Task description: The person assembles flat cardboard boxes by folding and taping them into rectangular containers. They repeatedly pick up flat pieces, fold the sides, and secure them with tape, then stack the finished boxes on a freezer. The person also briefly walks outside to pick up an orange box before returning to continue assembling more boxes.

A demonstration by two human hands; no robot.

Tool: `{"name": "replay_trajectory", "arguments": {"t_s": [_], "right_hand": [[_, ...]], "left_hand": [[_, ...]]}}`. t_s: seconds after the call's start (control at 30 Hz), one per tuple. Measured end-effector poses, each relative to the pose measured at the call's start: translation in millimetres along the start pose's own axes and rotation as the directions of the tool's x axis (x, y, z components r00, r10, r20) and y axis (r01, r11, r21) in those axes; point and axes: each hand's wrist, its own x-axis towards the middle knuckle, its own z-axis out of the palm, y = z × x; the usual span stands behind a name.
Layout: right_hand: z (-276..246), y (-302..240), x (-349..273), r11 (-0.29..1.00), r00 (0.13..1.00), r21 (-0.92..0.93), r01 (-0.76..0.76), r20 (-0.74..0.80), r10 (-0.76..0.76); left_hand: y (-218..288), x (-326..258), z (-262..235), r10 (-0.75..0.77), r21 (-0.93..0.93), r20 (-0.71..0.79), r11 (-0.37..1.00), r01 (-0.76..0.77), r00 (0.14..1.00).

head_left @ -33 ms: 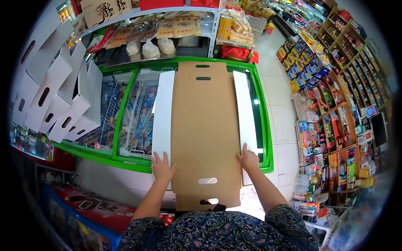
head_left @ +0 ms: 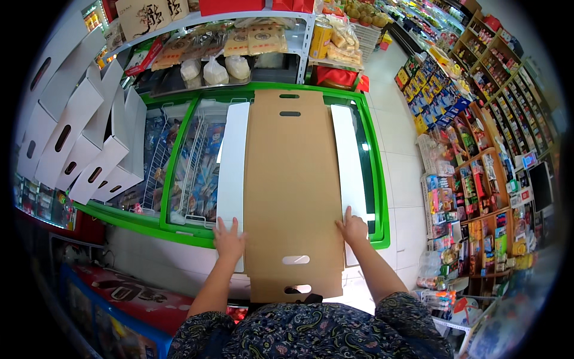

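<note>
Pale tiled floor (head_left: pixel 405 179), right of centre | packed wooden shelves (head_left: pixel 482 153) along the right side | white metal rack (head_left: pixel 239 15), upper left to centre | green-rimmed glass-topped freezer (head_left: pixel 381 179), middle

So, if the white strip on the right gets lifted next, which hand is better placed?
Probably the right hand: it is at the right white strip, toward its lower end, while the left hand is at the left white strip, across the brown cardboard.

Open air stretches above the flat brown cardboard sheet (head_left: pixel 293 179) between the left hand (head_left: pixel 229 240) and right hand (head_left: pixel 355 229); clustered white cardboard boxes (head_left: pixel 76 122) wall off the left while a loaded white metal shelf (head_left: pixel 306 48) bars the far side.
</note>
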Motion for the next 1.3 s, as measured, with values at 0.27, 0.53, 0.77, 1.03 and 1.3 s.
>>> {"name": "replay_trajectory", "arguments": {"t_s": [0.27,0.53,0.77,1.03,1.3], "right_hand": [[23,52,21,0.787,0.881,0.491,-0.372,-0.081,0.467],[-35,17,2,0.912,0.952,0.305,-0.275,-0.044,0.302],[-45,-78,-14,0.959,0.976,0.203,-0.197,-0.053,0.212],[-54,-45,-13,0.955,0.985,0.241,-0.172,0.02,0.172],[-58,-37,-54,0.992,0.997,0.099,0.078,-0.006,-0.078]], "left_hand": [[-46,29,3,0.044,-0.293,0.018,0.955,-0.037,0.999],[-10,16,-41,0.117,-0.036,0.019,0.993,-0.116,0.993],[57,32,15,-0.03,0.13,0.033,0.991,0.026,0.999],[44,13,-47,0.193,0.012,-0.079,0.981,-0.192,0.978],[42,-6,-35,0.199,-0.058,-0.199,0.975,-0.214,0.96]]}}
